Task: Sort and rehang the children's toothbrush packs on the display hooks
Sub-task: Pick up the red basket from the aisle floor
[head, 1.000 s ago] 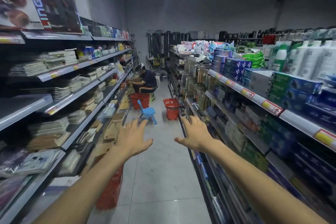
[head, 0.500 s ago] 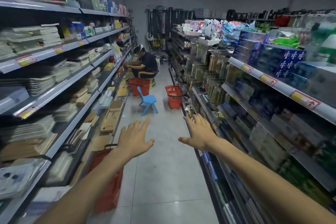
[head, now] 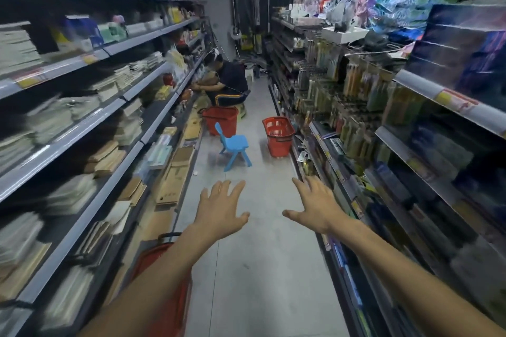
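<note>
I stand in a shop aisle with both arms stretched forward over the floor. My left hand (head: 220,212) is open, fingers spread, holding nothing. My right hand (head: 315,206) is also open and empty, close to the lower shelf edge on the right. Hanging packs on display hooks (head: 353,87), probably toothbrushes, fill the right-hand rack further down the aisle, well beyond my hands. The picture is blurred, so I cannot make out single packs.
A blue child's chair (head: 232,146) and a red basket (head: 279,134) stand in the aisle ahead. A person (head: 227,85) crouches at the left shelves beside another red basket (head: 220,119). A third red basket (head: 167,290) sits under my left arm. Shelves line both sides.
The view has moved forward down the aisle and tilted downward; the chair and baskets appear closer. Both hands stay open and stretched out, roughly in the same pose.
</note>
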Demonstrator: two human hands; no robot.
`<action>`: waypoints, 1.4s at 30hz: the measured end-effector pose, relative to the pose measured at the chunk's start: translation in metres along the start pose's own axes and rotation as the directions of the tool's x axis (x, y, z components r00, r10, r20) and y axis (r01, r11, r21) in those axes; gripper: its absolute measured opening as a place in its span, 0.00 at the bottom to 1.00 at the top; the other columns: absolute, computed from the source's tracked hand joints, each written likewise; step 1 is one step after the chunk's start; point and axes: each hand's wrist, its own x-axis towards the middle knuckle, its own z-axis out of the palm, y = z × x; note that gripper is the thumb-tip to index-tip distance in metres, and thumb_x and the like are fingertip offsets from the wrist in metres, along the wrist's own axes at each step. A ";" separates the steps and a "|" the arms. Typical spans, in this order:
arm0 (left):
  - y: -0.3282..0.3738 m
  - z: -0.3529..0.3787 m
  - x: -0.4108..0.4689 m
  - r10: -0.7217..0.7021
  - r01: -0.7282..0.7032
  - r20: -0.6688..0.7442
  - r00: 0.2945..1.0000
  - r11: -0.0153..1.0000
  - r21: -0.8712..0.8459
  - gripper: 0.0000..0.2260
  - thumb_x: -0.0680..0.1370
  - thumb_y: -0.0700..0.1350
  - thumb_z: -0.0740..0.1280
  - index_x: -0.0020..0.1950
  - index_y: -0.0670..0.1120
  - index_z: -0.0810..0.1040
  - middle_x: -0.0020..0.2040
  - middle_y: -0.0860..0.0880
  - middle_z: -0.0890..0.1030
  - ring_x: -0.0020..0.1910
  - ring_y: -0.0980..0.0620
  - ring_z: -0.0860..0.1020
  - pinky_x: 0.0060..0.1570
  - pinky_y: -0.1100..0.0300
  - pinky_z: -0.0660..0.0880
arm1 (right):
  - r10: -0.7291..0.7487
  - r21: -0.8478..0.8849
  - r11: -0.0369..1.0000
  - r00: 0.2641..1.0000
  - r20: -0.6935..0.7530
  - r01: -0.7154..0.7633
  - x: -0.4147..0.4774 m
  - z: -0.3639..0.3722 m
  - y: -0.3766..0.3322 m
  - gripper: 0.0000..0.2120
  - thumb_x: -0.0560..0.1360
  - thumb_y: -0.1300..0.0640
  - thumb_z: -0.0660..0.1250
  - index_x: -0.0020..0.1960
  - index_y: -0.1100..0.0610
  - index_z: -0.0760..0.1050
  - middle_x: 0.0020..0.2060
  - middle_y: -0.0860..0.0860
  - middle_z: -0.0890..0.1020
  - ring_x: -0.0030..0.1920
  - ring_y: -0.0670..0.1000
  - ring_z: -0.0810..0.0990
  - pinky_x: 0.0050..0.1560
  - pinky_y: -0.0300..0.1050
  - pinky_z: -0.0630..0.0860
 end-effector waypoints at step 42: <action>-0.217 0.079 1.024 0.045 -0.034 0.154 0.987 0.997 -0.072 0.42 0.70 0.71 0.51 0.81 0.55 0.64 0.78 0.42 0.67 0.79 0.42 0.64 0.75 0.42 0.63 | 0.059 0.073 0.995 0.992 0.116 -0.068 1.018 -0.005 0.157 0.42 0.76 0.36 0.68 0.82 0.52 0.58 0.76 0.57 0.66 0.76 0.61 0.66 0.75 0.55 0.67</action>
